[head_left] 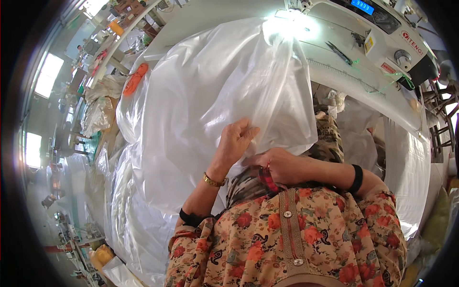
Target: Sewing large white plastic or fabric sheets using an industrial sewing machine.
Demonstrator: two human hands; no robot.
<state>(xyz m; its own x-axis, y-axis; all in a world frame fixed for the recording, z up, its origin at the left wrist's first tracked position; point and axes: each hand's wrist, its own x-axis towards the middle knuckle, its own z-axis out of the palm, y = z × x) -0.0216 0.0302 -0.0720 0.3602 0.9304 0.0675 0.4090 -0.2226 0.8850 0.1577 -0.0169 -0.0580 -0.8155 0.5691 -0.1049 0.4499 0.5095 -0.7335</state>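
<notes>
From my remote station, I locate the translucent plastic sheet (191,100) draped from the lit end of the sewing machine (385,48) across the worktop (201,19) toward the lap. My left grip (235,140) pinches a fold; I cannot tell whether my right grip (279,165), curled just beside it, grasps anything. Align the edges, smooth creases, maintain light, even tension, and keep the black snips (339,52) clear
</notes>
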